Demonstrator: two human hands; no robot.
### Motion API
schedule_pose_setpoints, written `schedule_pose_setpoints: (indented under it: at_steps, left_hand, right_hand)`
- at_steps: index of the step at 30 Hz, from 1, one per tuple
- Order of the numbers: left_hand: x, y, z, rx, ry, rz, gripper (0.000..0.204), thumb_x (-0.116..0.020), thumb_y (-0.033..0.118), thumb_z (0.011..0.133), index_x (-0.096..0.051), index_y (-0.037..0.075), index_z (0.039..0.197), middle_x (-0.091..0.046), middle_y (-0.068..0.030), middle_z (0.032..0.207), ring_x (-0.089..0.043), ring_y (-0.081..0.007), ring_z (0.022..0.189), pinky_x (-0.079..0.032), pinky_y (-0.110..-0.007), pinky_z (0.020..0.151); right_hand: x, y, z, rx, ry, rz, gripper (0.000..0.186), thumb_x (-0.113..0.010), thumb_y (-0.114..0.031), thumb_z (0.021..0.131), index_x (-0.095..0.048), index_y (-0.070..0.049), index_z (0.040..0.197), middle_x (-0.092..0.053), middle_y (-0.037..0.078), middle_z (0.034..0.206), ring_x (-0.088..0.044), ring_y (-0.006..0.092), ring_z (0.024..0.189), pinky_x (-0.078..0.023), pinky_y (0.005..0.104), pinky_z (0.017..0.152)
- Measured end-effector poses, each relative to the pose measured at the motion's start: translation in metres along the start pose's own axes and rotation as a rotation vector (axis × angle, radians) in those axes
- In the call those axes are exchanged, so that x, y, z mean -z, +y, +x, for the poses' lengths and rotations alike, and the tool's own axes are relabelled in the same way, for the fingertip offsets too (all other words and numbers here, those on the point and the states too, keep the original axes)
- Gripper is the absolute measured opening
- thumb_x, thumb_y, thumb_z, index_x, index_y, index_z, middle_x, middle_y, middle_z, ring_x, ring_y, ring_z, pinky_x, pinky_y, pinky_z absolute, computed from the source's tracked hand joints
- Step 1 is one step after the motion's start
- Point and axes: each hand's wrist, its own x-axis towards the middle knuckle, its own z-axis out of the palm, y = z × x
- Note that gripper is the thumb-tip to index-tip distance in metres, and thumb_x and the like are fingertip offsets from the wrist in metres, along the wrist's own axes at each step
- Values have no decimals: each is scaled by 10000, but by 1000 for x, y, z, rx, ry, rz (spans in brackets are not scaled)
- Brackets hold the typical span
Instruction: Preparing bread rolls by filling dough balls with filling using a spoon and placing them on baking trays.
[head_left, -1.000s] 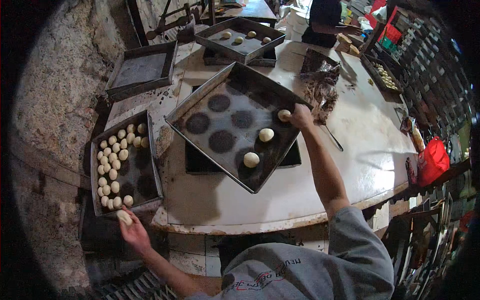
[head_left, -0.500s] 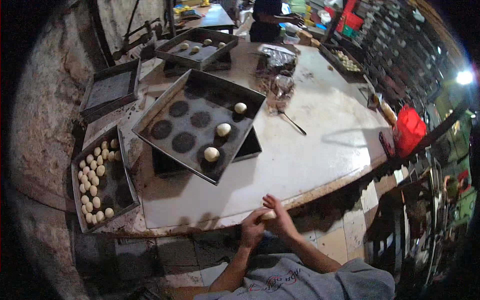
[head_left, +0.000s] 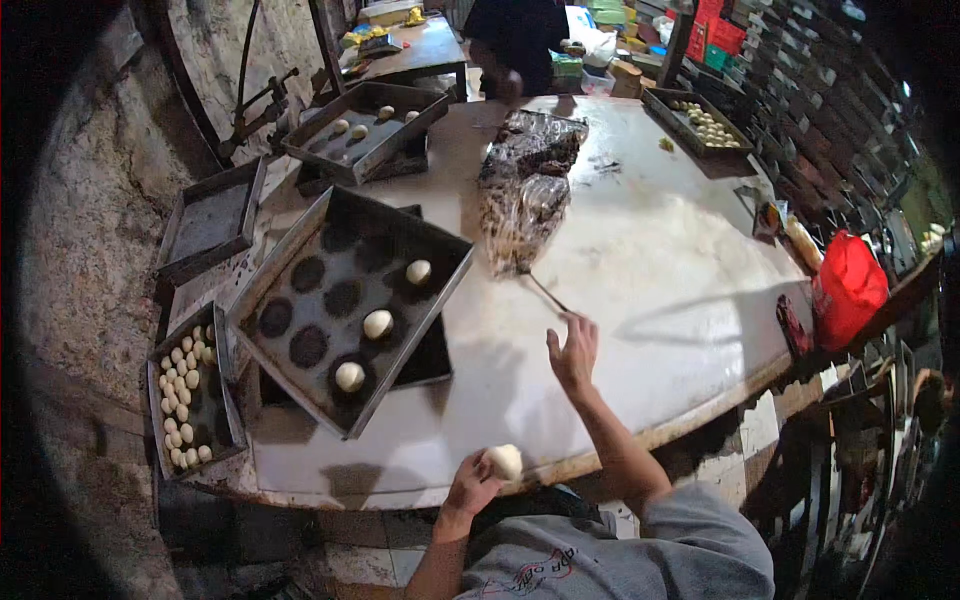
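Observation:
A pale, round dough ball rests in my left hand, whose fingers curl round it at the table's near edge. My right hand stretches forward over the white tabletop, thumb and fingers apart. Its fingertips are at the near end of a thin-handled utensil; whether they touch it I cannot tell. The utensil's far end lies by a dark, sticky-looking mass partly covered with clear plastic. To the left, a square metal baking tray with dark round marks carries three dough balls.
The tray rests tilted on another dark pan. A narrow tray at far left holds many small dough balls. Behind it are a bare tray and another tray with dough balls. A red bag sits at right; a person stands opposite.
My hands have parted. The dough ball stays in my left hand, while my right hand has moved forward to the utensil's handle. The person opposite has shifted left in view.

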Motion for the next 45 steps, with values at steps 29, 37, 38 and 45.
schedule_pose_setpoints:
  at_steps: [29, 37, 38, 45]
  left_hand:
    - [-15, 44, 85, 121, 99, -723, 351, -695, 236, 696, -550, 13, 925, -532, -132, 1005, -522, -263, 949, -414, -400, 850]
    - [-5, 37, 91, 132, -31, -699, 345, -688, 226, 706, -552, 25, 951, -554, -145, 1016, -504, -307, 997, -412, -452, 853]
    - [-9, 40, 95, 158, -65, -728, 343, -696, 221, 698, -556, 21, 940, -544, -128, 1011, -505, -279, 979, -400, -427, 861]
    - [-14, 55, 86, 117, 22, -667, 353, -703, 234, 700, -558, 3, 925, -535, -121, 1009, -513, -246, 958, -393, -399, 871]
  right_hand:
    - [-190, 100, 334, 280, -588, -339, 250, -491, -51, 706, -617, -70, 920, -592, 214, 802, -578, 382, 728, -462, 440, 623]
    - [-179, 165, 371, 233, -388, -326, 87, -531, -17, 654, -590, -23, 717, -593, 179, 710, -586, 324, 706, -455, 424, 573]
    - [-180, 202, 379, 254, -283, -371, 56, -531, -20, 653, -572, -7, 689, -593, 184, 717, -585, 330, 702, -452, 436, 575]
    - [-190, 127, 366, 294, -658, -259, 123, -528, -89, 722, -643, -83, 767, -611, 140, 719, -577, 315, 639, -459, 403, 572]
